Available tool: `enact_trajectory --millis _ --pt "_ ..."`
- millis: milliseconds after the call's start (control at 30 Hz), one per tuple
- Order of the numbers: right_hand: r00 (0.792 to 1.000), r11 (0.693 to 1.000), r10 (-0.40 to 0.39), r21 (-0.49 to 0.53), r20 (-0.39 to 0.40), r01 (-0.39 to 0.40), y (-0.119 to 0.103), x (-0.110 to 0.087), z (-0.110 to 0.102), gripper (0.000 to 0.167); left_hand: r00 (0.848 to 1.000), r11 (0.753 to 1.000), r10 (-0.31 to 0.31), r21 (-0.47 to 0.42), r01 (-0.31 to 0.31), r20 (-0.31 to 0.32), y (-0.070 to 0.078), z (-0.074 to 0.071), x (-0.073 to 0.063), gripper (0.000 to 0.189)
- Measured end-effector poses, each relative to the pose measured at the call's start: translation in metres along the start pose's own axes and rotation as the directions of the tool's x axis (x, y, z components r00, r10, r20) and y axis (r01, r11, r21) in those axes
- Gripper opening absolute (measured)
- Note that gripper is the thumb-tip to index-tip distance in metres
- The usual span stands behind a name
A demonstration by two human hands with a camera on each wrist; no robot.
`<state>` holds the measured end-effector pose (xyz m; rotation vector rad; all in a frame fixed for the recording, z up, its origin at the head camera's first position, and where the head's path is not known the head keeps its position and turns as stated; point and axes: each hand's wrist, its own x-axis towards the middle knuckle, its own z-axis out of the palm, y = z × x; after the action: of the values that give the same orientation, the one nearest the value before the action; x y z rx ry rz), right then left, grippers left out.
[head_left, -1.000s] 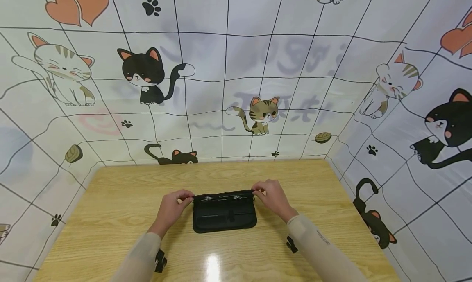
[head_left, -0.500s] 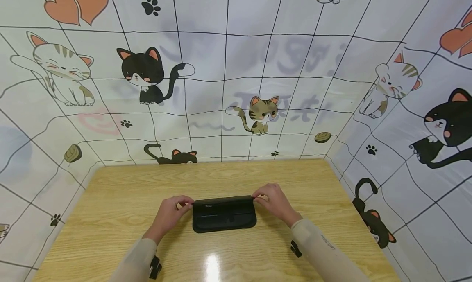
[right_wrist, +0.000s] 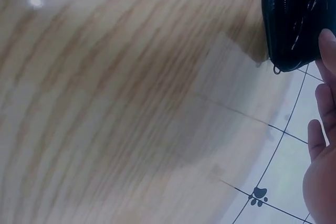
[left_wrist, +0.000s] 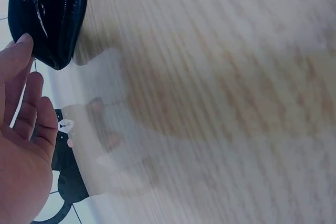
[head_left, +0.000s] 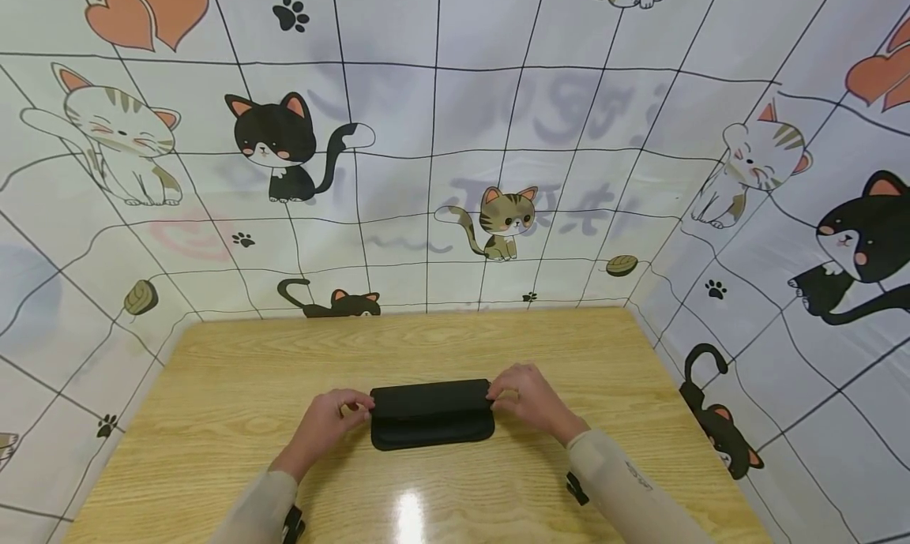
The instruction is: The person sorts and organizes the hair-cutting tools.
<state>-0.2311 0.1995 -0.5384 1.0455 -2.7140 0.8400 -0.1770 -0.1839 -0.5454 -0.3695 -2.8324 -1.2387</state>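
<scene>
A black flap purse (head_left: 432, 433) lies flat in the middle of the wooden table, its flap (head_left: 430, 399) bent over toward me with the front edge slightly raised. At the flap's left corner, my left hand (head_left: 329, 425) pinches between thumb and fingers. My right hand (head_left: 529, 400) pinches the right corner in the same way. From the left wrist, the purse (left_wrist: 50, 14) shows a zipper and a glossy surface under the flap, with the thumb at its edge. The right wrist view shows a small metal ring (right_wrist: 277, 70) at the purse's corner.
The wooden table (head_left: 426, 339) ends at a white cloth backdrop (head_left: 398, 173) printed with cats and grid lines, behind and along both sides. Black straps (head_left: 577, 489) hang at the wrists. Light glares on the table's near part.
The purse's flap has swung down toward me, covering the glossy inner part seen earlier. Both hands have moved slightly nearer with its corners; the purse body has stayed in place.
</scene>
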Motion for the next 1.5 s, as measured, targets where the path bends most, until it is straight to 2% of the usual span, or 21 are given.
enact_trajectory --millis 167,467,867,1200,1333,1500 --pt "1.000 1.000 -0.009 -0.004 0.023 0.009 -0.001 -0.004 0.003 0.012 1.000 1.000 0.020 0.022 -0.020 0.001 -0.003 0.004 -0.003 0.017" --pt "0.998 0.996 -0.050 -0.076 0.023 0.051 0.000 -0.010 0.006 0.011 1.000 0.996 0.024 0.080 -0.025 0.015 -0.006 0.008 -0.008 0.020" --pt "0.997 0.992 -0.031 -0.118 0.066 0.038 -0.004 -0.015 0.011 0.011 0.995 0.987 0.099 0.130 -0.099 0.006 -0.007 0.013 -0.010 0.023" --pt "0.994 0.984 -0.091 -0.150 0.053 0.098 -0.002 -0.021 0.016 0.010 0.994 0.984 0.090 0.146 -0.098 0.057 -0.007 0.013 -0.010 0.020" --pt "0.989 0.968 -0.128 -0.205 0.077 0.142 -0.003 -0.020 0.014 0.009 0.994 0.978 0.099 0.179 -0.107 0.052 -0.004 0.013 -0.009 0.022" --pt "0.981 0.955 -0.179 -0.225 0.079 0.192 -0.003 -0.019 0.011 0.008 0.998 0.981 0.061 0.181 -0.065 0.030 -0.004 0.015 -0.008 0.028"
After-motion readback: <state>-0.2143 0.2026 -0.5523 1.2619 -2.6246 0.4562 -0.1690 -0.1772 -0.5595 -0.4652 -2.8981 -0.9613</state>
